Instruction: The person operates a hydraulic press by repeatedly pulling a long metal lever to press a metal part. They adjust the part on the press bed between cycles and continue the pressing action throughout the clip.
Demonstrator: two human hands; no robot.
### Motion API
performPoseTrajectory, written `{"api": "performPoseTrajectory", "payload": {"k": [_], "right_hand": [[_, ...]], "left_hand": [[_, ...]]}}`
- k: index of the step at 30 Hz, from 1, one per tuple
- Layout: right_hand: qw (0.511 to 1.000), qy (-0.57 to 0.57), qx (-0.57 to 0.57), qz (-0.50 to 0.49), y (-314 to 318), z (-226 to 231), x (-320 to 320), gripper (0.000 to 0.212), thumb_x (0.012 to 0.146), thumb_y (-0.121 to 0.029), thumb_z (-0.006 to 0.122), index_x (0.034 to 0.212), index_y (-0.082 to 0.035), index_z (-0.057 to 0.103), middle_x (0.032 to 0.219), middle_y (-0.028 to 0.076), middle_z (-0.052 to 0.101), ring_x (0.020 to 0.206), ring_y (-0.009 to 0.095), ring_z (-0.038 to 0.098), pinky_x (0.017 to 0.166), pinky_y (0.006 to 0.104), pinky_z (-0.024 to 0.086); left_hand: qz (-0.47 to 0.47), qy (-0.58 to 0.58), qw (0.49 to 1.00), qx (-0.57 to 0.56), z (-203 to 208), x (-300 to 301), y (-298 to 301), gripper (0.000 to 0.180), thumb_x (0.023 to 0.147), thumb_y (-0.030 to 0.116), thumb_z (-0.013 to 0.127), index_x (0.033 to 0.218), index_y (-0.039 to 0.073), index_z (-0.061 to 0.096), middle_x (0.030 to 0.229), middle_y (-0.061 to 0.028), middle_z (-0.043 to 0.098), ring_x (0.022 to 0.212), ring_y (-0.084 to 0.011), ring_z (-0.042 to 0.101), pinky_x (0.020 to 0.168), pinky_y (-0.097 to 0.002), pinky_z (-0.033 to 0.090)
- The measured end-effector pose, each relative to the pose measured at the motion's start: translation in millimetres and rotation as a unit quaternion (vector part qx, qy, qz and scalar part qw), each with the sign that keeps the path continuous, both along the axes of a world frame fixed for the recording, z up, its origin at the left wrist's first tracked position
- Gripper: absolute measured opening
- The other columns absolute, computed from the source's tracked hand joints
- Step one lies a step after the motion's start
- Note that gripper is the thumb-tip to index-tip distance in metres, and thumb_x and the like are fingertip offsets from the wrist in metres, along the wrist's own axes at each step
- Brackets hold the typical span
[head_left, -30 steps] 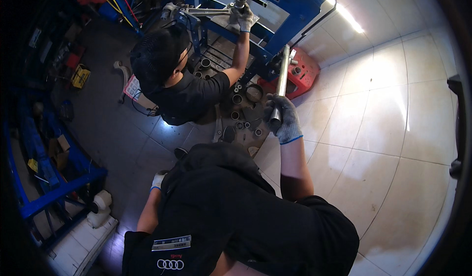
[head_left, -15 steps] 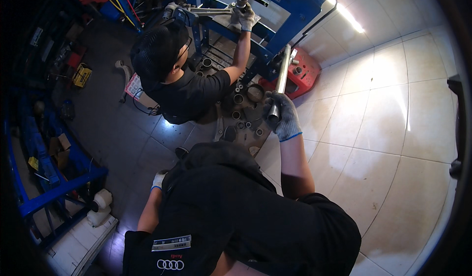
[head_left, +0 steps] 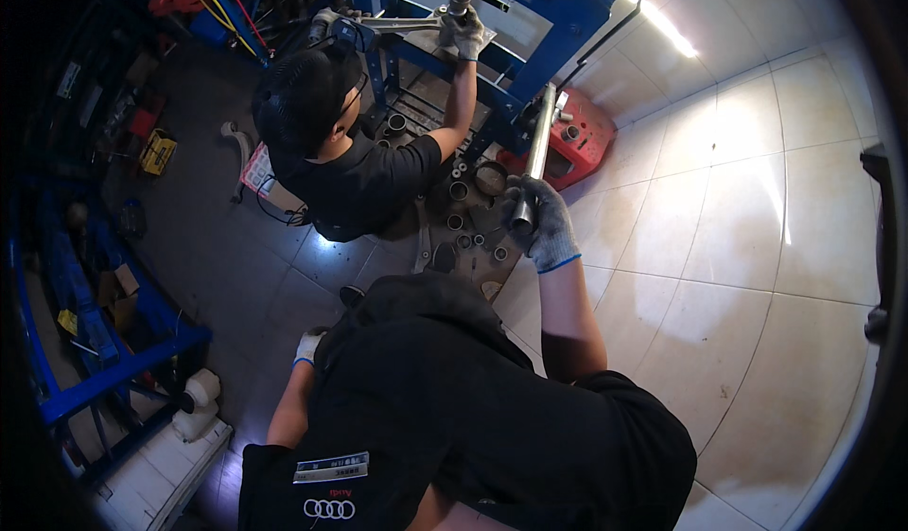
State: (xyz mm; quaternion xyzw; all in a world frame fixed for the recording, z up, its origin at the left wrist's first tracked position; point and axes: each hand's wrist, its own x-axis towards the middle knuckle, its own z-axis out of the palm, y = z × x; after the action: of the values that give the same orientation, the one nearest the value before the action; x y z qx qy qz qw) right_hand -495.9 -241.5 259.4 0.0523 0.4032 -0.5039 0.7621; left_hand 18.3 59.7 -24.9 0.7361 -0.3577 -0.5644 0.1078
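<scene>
Farthest to the left of the left hand [head_left: 308, 346] stands a blue metal rack [head_left: 123, 372] with 1 small cardboard box [head_left: 119, 287] in it, its contents too dark to tell. A yellow box [head_left: 157, 153] lies well ahead of that hand and to its left; what it holds is too small to make out. Behind the hand, nearer on its left, is a white plastic jug [head_left: 197, 403], opaque. A red-and-white carton [head_left: 265, 176] sits ahead of it, beside a co-worker [head_left: 369, 186].

The left hand, gloved, is against dark clothing; its fingers are partly hidden, so I cannot tell whether they are spread or closed. Well ahead of both hands, an aluminium control arm [head_left: 402, 24] reaches to the co-worker's gloved hand [head_left: 463, 37] at a blue press [head_left: 558, 49]. Metal rings [head_left: 451, 191] lie left of the right hand [head_left: 543, 226].

The right hand, also gloved, is clamped around a metal tube [head_left: 540, 143]. Its hollow near end shows at the fist's left; the rest slants forward toward a red plastic casing [head_left: 591, 139] ahead of the hand.
</scene>
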Motion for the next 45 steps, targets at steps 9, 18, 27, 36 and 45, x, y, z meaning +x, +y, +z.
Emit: {"api": "performPoseTrajectory", "payload": {"k": [9,18,27,36,45], "right_hand": [[1.000,0.026,0.000,0.005,2,3,0,0.025,0.094,-0.015,0.060,0.110,0.003,0.059,0.082,0.011,0.065,0.067,0.022,0.065,0.062,0.0333,0.060],[0.971,0.227,-0.008,0.070,9,-3,22,0.020,0.094,-0.017,0.062,0.106,-0.001,0.062,0.082,0.009,0.067,0.063,0.017,0.065,0.056,0.0287,0.057],[0.848,0.487,0.044,0.206,21,-86,43,0.043,0.087,-0.031,0.072,0.114,0.000,0.058,0.095,0.017,0.070,0.080,0.029,0.070,0.070,0.0415,0.058],[0.876,0.402,0.122,0.239,25,-121,75,0.035,0.085,-0.033,0.073,0.098,-0.002,0.064,0.080,0.013,0.068,0.060,0.024,0.066,0.049,0.0369,0.052],[0.992,-0.083,-0.071,-0.058,-13,50,11,0.020,0.090,-0.020,0.068,0.104,-0.007,0.062,0.077,0.005,0.063,0.068,0.016,0.065,0.058,0.0278,0.053]], "left_hand": [[-0.016,-0.018,1.000,0.015,9,-5,-3,0.032,0.090,0.025,0.061,0.112,0.004,0.073,0.109,-0.0158,0.074,0.106,-0.0302,0.068,0.092,-0.0393,0.051],[-0.055,-0.036,0.998,-0.006,16,-5,0,0.034,0.091,0.027,0.062,0.113,0.003,0.072,0.111,-0.0163,0.073,0.108,-0.0300,0.068,0.093,-0.0391,0.050],[-0.058,-0.044,0.997,-0.018,66,-19,-27,0.037,0.090,0.032,0.063,0.112,0.003,0.072,0.111,-0.0185,0.073,0.109,-0.0318,0.067,0.091,-0.0420,0.050],[-0.036,-0.093,0.995,0.023,66,-27,-55,0.034,0.090,0.027,0.064,0.111,0.002,0.072,0.111,-0.0161,0.073,0.104,-0.0288,0.068,0.091,-0.0390,0.051],[-0.142,-0.062,0.988,0.027,40,-16,-39,0.039,0.091,0.034,0.057,0.113,0.007,0.072,0.115,-0.0195,0.070,0.112,-0.0362,0.065,0.095,-0.0422,0.050]]}}
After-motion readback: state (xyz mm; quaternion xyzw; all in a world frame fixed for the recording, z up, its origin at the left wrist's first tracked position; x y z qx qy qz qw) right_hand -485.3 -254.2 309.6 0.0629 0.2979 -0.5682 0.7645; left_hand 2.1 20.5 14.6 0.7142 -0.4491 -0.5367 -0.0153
